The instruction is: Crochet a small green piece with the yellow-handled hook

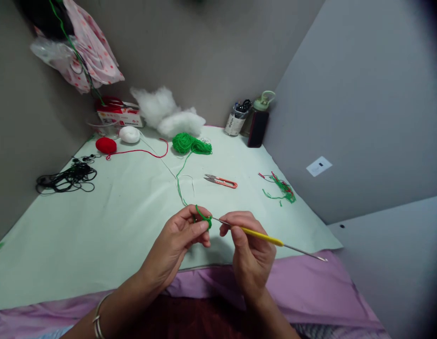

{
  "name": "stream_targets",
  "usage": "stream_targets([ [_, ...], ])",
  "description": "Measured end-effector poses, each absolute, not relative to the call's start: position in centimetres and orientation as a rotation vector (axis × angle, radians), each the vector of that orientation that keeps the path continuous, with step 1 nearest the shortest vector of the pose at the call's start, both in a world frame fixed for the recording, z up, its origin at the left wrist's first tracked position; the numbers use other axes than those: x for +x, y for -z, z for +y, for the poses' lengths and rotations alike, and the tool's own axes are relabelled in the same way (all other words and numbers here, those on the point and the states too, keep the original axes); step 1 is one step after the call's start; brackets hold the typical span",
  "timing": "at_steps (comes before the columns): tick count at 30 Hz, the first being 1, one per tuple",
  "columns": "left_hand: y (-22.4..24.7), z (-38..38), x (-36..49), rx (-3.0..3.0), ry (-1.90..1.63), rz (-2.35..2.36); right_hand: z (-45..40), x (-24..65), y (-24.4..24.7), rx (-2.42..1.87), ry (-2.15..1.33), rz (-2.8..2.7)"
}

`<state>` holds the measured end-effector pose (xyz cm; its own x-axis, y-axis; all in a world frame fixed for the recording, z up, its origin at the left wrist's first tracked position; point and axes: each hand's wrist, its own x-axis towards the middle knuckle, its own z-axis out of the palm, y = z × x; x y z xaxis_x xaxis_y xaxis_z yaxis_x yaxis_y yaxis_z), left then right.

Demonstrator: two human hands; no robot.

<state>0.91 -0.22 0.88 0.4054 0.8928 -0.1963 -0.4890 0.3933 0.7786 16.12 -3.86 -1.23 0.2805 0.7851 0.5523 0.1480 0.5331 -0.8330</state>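
My left hand [181,238] pinches a small green crochet piece [209,223] between thumb and fingers, with a strand of green yarn looped over the index finger. In my right hand [252,252] is a crochet hook [263,235] with a yellow handle, held like a pen. Its left metal tip meets the green piece; the other metal end points down to the right. Green and white strands run from the fingers of my left hand back across the mat to a green yarn bundle [183,143] and a white yarn ball [129,135].
Orange-handled snips [225,182] lie mid-mat. Yarn scraps [284,189] are at right, tangled black cord [72,178] and a red ball [106,145] at left. White stuffing [162,110], a pen cup [235,121], a phone [258,129] and a bottle [263,101] stand at the back.
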Motion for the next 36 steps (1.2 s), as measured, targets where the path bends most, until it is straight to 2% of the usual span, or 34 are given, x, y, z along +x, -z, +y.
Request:
stream_targets([
  [11,-1.1,-0.5,0.8,0.746,-0.980,0.653,-3.2,16.0,1.1,-0.889,-0.657,-1.329],
  [21,-0.9,-0.5,-0.3,0.793,-0.958,0.673,-2.6,15.3,0.6,-0.854,-0.712,-1.180],
  [30,-0.5,-0.2,-0.8,0.849,-0.948,0.695,-2.4,15.5,0.7,-0.835,-0.954,-1.048],
  [36,-0.4,-0.3,-0.8,0.908,-0.989,0.741,-2.9,15.8,0.6,-0.880,-0.897,-1.131],
])
